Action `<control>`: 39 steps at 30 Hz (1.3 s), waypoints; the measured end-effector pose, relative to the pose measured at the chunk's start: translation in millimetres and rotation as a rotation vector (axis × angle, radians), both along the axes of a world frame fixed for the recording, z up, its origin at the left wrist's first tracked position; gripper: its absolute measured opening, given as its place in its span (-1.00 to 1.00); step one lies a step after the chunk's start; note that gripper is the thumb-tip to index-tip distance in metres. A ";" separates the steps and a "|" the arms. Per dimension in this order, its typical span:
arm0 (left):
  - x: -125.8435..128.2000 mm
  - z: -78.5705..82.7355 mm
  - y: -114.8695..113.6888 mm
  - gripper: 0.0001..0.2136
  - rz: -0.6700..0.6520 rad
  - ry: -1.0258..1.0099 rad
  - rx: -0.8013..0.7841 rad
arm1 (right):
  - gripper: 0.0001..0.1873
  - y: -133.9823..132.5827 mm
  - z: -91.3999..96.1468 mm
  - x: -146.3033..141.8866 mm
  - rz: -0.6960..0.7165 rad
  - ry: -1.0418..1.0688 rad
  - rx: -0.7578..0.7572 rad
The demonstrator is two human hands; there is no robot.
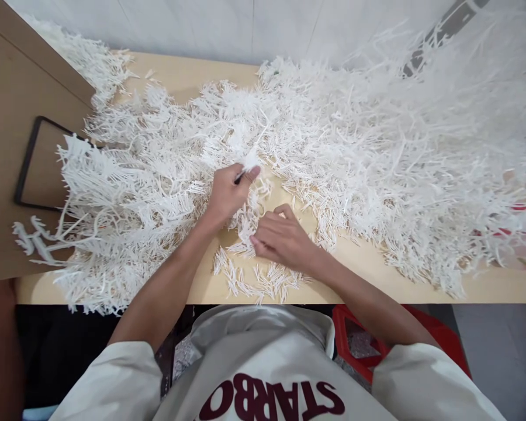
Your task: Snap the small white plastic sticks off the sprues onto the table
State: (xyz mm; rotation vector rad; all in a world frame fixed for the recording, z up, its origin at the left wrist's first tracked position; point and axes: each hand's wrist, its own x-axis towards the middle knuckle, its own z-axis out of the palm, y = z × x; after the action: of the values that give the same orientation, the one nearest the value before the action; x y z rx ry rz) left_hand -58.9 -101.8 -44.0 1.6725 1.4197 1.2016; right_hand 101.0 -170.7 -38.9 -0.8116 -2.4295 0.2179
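Observation:
White branched plastic strands, like moulding sprues (368, 134), lie heaped across the wooden table. My left hand (228, 192) is closed near the middle of the heap, pinching a white plastic piece (251, 159) between thumb and fingers. A small dark spot shows in that grip; I cannot tell what it is. Lower and to the right, my right hand (284, 240) has its fingers curled in over the table, and anything inside them is hidden. Beside its fingertips lie short white pieces (245, 225), with more loose sticks (267, 283) near the table's front edge.
A cardboard box (30, 117) with a black-framed handle hole stands at the left. The pale wooden tabletop (359, 257) meets a light wall (193, 29) behind. A red plastic stool or crate (438, 333) is below the table at right. Pinkish clear plastic (523, 248) lies at far right.

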 end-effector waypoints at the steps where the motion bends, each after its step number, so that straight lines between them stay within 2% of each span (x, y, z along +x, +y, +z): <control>1: -1.4 0.6 0.5 -0.45 0.016 -0.022 -0.015 | -0.70 -2.7 0.4 -1.7 0.004 0.002 0.026; 3: -2.2 3.8 -1.6 -0.46 -0.017 -0.056 -0.041 | -0.67 -2.1 1.0 -0.6 -0.131 0.084 0.038; 6: 2.6 9.4 -9.8 -0.47 -0.157 -0.046 -0.034 | -0.67 10.8 0.8 9.5 -0.411 0.227 -0.075; 8: 7.1 10.7 -14.4 -0.47 -0.254 0.000 -0.009 | -0.64 20.2 -0.2 16.6 -0.457 0.214 -0.184; 11: 10.4 8.6 -15.7 -0.47 -0.304 0.057 0.005 | -0.61 25.8 -2.6 20.8 -0.368 0.139 -0.201; 16: 9.8 4.2 -13.2 -0.62 -0.295 0.096 0.085 | -0.58 19.1 -3.1 16.1 -0.247 0.059 -0.074; 21: 17.1 4.6 -19.3 -0.73 -0.229 0.082 0.112 | -0.61 18.1 -0.6 17.6 -0.229 0.030 -0.006; 24: 20.3 4.6 -20.3 -0.69 -0.210 0.077 0.107 | -0.62 17.5 0.6 19.1 -0.243 0.025 0.049; 26: 17.5 3.3 -16.0 -0.63 -0.120 0.047 0.068 | -0.64 12.3 2.4 15.7 -0.167 0.054 0.131; 29: 7.0 0.5 -4.9 -0.52 0.129 -0.027 -0.005 | -0.66 -1.4 5.9 5.1 0.088 0.104 0.283; 31: 1.0 -0.7 0.2 -0.47 0.130 -0.023 -0.016 | -0.69 -7.5 6.8 0.0 0.158 0.106 0.309; 33: -0.4 -0.7 0.6 -0.45 0.053 -0.023 -0.010 | -0.77 -6.0 5.8 0.5 0.018 0.115 0.257; 35: 2.2 0.3 -2.9 -0.46 -0.044 -0.035 -0.016 | -0.84 2.7 3.8 6.6 -0.247 0.112 0.141; 37: 5.5 2.1 -7.8 -0.46 -0.128 -0.051 -0.041 | -0.78 14.0 2.8 15.1 -0.474 0.084 -0.011; 39: 7.4 4.4 -11.7 -0.47 -0.168 -0.079 -0.070 | -0.65 22.9 3.7 21.8 -0.556 0.094 -0.174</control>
State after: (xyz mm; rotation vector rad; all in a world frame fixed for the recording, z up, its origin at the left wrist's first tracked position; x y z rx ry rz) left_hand -51.5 -113.5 -39.6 1.6424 1.2338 1.0996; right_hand 122.9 -147.8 -35.2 -1.4770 -2.0220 0.2452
